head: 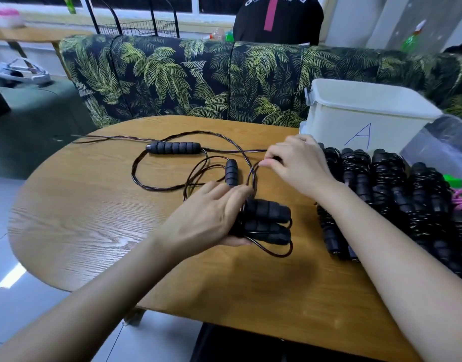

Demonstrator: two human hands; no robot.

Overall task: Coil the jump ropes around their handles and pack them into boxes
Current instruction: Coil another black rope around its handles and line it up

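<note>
My left hand (211, 212) grips a pair of black foam handles (267, 220) laid side by side at the middle of the wooden table (94, 218); a few turns of dark rope wrap their left end. My right hand (295, 160) pinches that rope (253, 173) above the handles, lifting a loop of it. A second jump rope lies loose further back, with one handle (173, 147) lying crosswise, the other handle (231, 172) pointing toward me, and its rope (138, 176) sprawled in loops.
A row of several coiled black jump ropes (386, 194) lies along the table's right side. Behind them stands a white box (365, 113) marked with a blue A, beside a clear plastic bag (444, 147). A palm-print sofa (198, 79) runs behind the table.
</note>
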